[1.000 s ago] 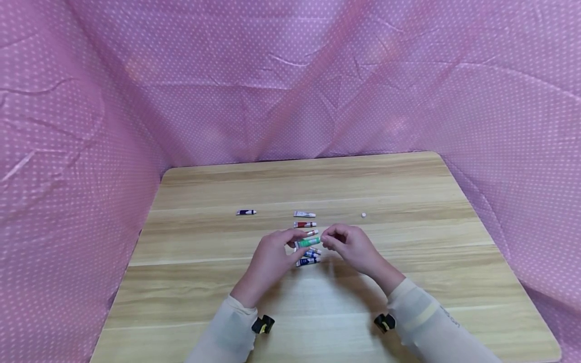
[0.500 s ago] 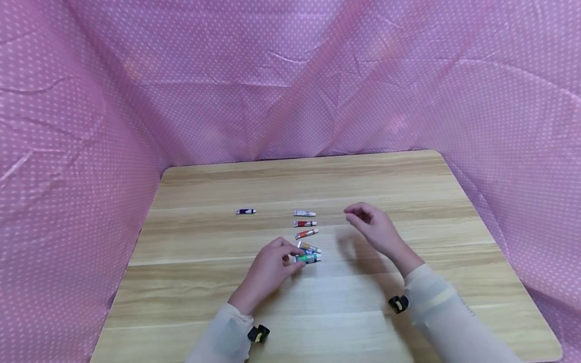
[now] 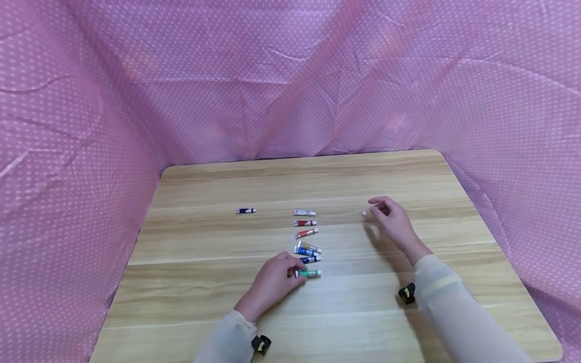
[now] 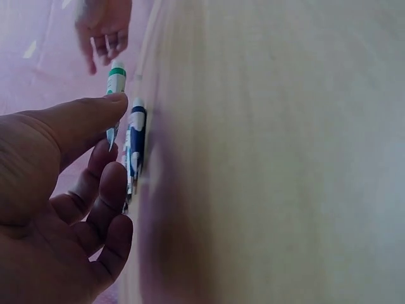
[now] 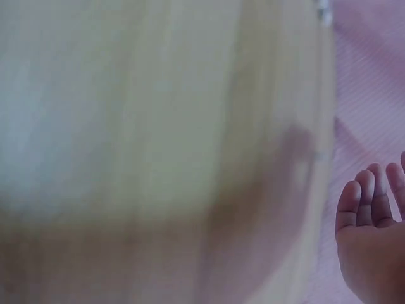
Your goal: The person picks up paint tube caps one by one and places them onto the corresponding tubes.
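In the head view my left hand pinches a green paint tube by its tail end, low over the table. The left wrist view shows this green tube between thumb and fingers, its white end pointing away. A dark blue tube, a blue tube and a gold tube lie just beyond, close together. My right hand hovers with loosely bent fingers beside a small white cap. In the right wrist view the fingers show with nothing seen in them.
Farther back lie an orange tube, a red tube and a white tube in a column. A dark purple tube lies apart to the left. Pink dotted cloth hangs around the wooden table.
My right hand has left the green tube's end and moved right and back toward the white cap. My left hand has brought the green tube nearer, to the front of the column.
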Motion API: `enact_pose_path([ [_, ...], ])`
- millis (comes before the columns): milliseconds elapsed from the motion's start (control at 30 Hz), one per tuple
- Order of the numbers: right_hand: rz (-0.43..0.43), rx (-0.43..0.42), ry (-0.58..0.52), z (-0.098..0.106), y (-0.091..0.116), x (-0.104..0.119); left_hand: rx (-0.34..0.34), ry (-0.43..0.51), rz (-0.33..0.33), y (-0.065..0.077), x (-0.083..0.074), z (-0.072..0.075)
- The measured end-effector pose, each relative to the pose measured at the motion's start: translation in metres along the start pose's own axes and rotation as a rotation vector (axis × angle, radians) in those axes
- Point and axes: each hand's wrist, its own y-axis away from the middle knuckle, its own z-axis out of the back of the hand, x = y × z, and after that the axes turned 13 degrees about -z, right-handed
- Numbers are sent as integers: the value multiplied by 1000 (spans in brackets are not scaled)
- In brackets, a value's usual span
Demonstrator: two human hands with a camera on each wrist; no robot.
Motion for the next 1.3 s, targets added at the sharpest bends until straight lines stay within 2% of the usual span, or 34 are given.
enact_pose_path([
  [167, -46, -19, 29, 2, -11, -19, 14, -16, 1, -1, 3, -5],
  [367, 10, -42, 140, 3, -22, -32, 29, -49, 28, -3, 4, -9],
  [667, 41, 34, 327, 3, -30, -27, 3, -67, 40, -4, 3, -12],
  [867, 60, 49, 402, 4, -32, -24, -2, -54, 37, -4, 3, -12],
  [1033, 59, 47, 415, 2, -34, -25, -5, 32, 57, -1, 6, -4],
  [1167, 55, 61, 412, 1, -35, -25, -77, 92, 72, 2, 13, 9],
  [1300, 46, 60, 414, 2, -36, -25, -152, 100, 94, 5, 22, 22],
])
